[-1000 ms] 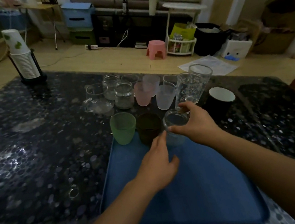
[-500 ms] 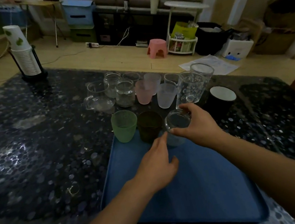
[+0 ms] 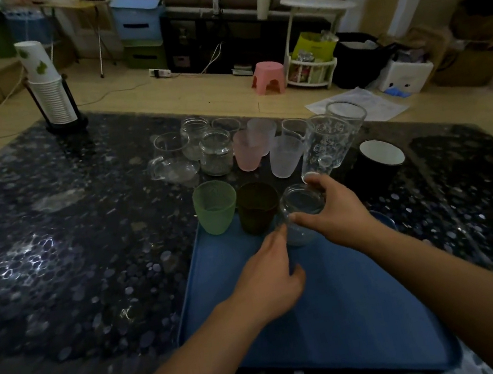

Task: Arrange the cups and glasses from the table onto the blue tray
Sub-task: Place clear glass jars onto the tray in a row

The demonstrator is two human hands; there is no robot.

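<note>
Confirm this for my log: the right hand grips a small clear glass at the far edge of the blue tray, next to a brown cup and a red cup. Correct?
Not quite. In the head view the right hand grips the small clear glass at the blue tray's far edge, beside the brown cup, but the other cup in that row is green, not red.

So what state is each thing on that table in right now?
Blue tray: flat on the table, mostly bare.
Green cup: upright, at the tray's far edge.
Brown cup: upright beside it.
Small clear glass: gripped by the right hand.
Left hand: fingertip touching that glass.
Tall patterned glass: upright, off the tray.
Pink cup: upright, off the tray.
</note>
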